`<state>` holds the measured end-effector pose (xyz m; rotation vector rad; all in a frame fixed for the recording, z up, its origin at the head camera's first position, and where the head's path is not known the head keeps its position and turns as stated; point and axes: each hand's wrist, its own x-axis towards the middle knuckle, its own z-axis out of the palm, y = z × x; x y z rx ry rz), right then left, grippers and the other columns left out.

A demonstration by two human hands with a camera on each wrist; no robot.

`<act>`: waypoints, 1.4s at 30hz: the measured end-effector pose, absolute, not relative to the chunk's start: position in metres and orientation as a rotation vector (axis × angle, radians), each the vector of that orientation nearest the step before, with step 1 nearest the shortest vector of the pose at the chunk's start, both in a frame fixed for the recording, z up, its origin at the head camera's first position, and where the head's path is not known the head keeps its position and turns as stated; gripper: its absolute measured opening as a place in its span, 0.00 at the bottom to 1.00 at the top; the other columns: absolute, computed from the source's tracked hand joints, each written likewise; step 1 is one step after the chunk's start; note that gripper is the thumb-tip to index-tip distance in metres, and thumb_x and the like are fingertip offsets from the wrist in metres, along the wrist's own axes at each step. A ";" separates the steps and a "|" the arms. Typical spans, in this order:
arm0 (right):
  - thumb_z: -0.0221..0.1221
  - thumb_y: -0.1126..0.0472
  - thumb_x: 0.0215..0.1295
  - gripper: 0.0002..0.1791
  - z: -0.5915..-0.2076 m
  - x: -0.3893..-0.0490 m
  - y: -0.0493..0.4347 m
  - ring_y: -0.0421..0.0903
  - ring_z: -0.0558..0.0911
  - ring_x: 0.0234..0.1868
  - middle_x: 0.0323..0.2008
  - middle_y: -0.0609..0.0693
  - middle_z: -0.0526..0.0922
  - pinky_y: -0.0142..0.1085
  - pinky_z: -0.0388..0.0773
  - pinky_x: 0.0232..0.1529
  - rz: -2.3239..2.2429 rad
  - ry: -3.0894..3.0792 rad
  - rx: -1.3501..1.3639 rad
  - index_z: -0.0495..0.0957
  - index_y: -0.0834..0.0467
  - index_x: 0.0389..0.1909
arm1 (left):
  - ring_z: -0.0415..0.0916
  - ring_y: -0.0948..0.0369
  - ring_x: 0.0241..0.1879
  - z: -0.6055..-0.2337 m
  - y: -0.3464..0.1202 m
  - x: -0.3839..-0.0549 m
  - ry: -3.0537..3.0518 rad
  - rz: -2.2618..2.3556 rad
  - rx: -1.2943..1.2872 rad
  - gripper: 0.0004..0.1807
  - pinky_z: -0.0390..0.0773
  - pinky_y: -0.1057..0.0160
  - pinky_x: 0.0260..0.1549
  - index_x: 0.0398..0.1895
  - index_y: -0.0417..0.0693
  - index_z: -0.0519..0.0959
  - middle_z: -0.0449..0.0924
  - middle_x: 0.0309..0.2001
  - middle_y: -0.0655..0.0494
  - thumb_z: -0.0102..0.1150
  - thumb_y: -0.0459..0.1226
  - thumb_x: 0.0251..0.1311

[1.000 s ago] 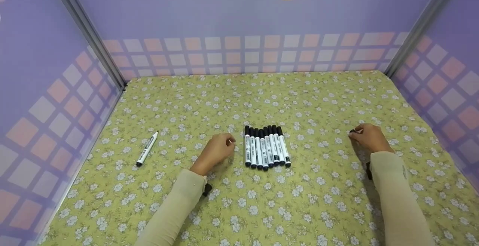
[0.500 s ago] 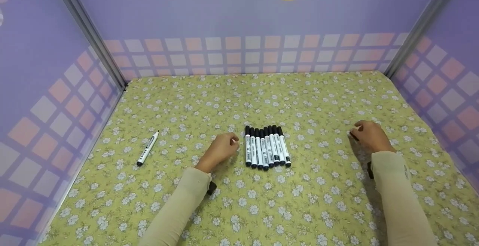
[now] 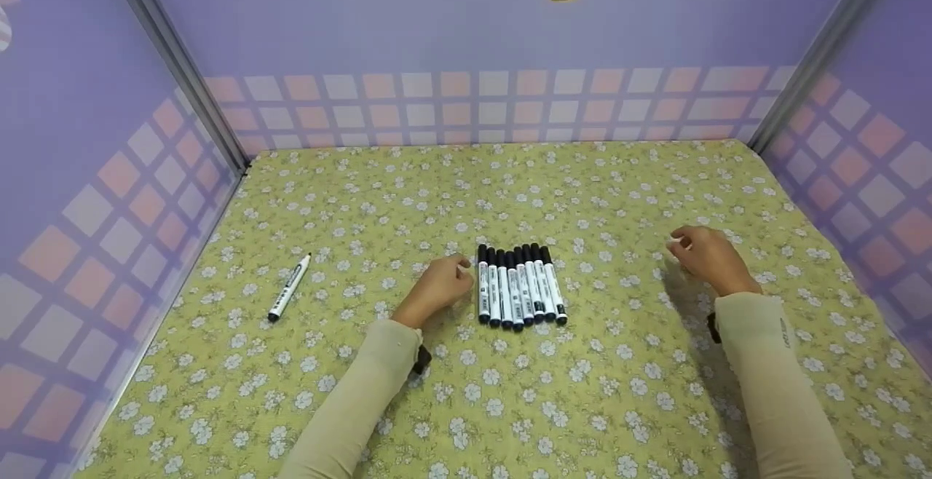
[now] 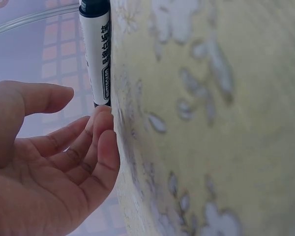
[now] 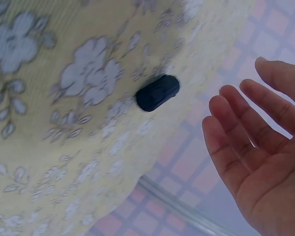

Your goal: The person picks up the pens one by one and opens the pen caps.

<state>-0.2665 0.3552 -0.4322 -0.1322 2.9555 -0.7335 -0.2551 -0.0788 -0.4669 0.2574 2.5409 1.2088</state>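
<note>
Several white markers (image 3: 515,290) with black caps lie side by side in a row in the middle of the head view. My left hand (image 3: 437,286) rests at the left side of this row, fingers loosely bent and holding nothing. In the left wrist view its fingertips are right at the end of a white marker (image 4: 97,56). On the right, my right hand (image 3: 712,257) hovers over the cloth with relaxed fingers. A small black cap (image 5: 158,92) lies on the cloth beside those fingers in the right wrist view; the hand hides it in the head view.
One uncapped white marker (image 3: 290,288) lies alone at the left, its dark tip pointing away. A yellow flowered cloth (image 3: 466,195) covers the table. Purple walls with a checked border (image 3: 510,104) enclose the back and both sides.
My right hand has let go of the black cap and lifted slightly away from it. The left hand has moved right, closer to the row of markers.
</note>
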 end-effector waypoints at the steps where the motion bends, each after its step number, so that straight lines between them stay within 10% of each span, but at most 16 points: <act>1: 0.50 0.55 0.74 0.25 -0.432 -0.267 0.353 0.61 0.82 0.43 0.53 0.72 0.75 0.53 0.78 0.42 -0.736 2.955 -0.141 0.69 0.69 0.62 | 0.55 0.65 0.12 -0.467 -0.078 -0.256 2.526 1.219 0.248 0.24 0.64 0.65 0.18 0.65 0.41 0.68 0.64 0.16 0.61 0.43 0.37 0.66; 14: 0.53 0.59 0.72 0.20 -0.425 -0.266 0.328 0.62 0.80 0.45 0.48 0.69 0.79 0.55 0.76 0.44 -0.696 3.025 -0.295 0.74 0.69 0.57 | 0.58 0.64 0.15 -0.465 -0.062 -0.269 2.582 1.077 0.191 0.27 0.66 0.64 0.20 0.66 0.40 0.66 0.65 0.21 0.58 0.50 0.44 0.68; 23: 0.53 0.60 0.71 0.19 -0.424 -0.266 0.317 0.61 0.81 0.45 0.47 0.68 0.80 0.54 0.77 0.44 -0.674 3.017 -0.334 0.75 0.69 0.56 | 0.72 0.56 0.34 -0.466 -0.059 -0.269 2.598 1.058 0.163 0.26 0.73 0.58 0.34 0.62 0.40 0.69 0.75 0.52 0.44 0.53 0.45 0.65; 34: 0.52 0.57 0.73 0.22 -0.421 -0.266 0.306 0.60 0.80 0.46 0.48 0.67 0.79 0.54 0.76 0.45 -0.675 2.985 -0.344 0.74 0.68 0.58 | 0.58 0.61 0.21 -0.466 -0.055 -0.273 2.622 1.085 0.075 0.11 0.61 0.63 0.21 0.28 0.48 0.64 0.60 0.24 0.56 0.57 0.38 0.57; 42: 0.53 0.59 0.72 0.20 -0.422 -0.267 0.301 0.60 0.81 0.45 0.47 0.67 0.80 0.54 0.77 0.44 -0.692 2.986 -0.360 0.74 0.68 0.57 | 0.67 0.58 0.28 -0.464 -0.054 -0.273 2.648 1.061 0.123 0.14 0.69 0.59 0.30 0.44 0.41 0.73 0.73 0.36 0.49 0.61 0.39 0.60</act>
